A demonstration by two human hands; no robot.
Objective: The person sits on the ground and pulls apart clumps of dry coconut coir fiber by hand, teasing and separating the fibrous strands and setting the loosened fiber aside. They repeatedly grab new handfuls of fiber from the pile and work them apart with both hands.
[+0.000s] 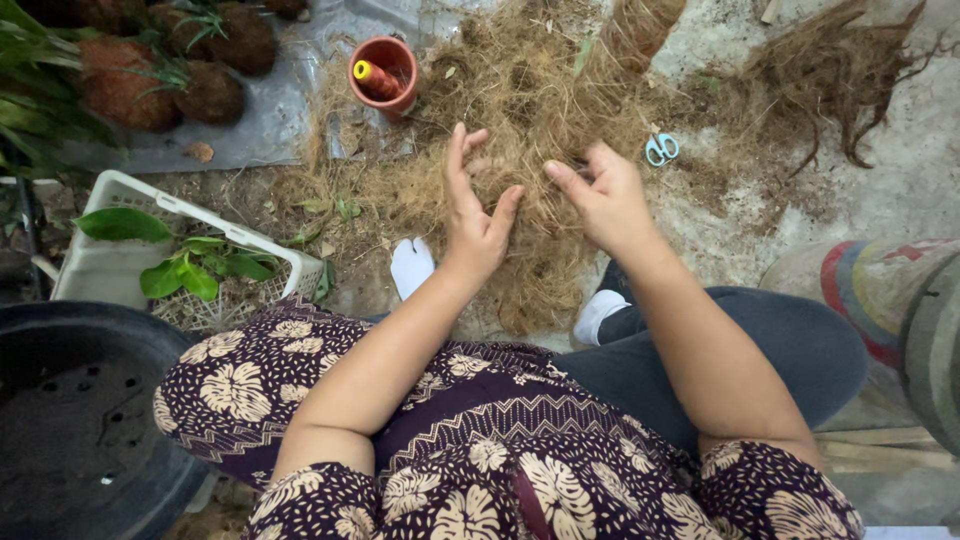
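A heap of dry brown coconut fibre [520, 120] covers the ground in front of me. My left hand [472, 205] is raised over it with the fingers spread, and strands run between it and the heap. My right hand [600, 195] pinches a tuft of the same fibre between thumb and fingers. Both hands work in one clump of fibre [540, 250] that hangs down toward my feet in white socks [411, 265].
A terracotta pot with a yellow thread spool [383, 70] and small blue-handled scissors [660, 149] lie by the heap. A white basket with green leaves [180, 255] and a black tub [80, 410] stand at left. Fibre-wrapped plant balls [170, 60] sit far left; a striped cushion [880, 290] at right.
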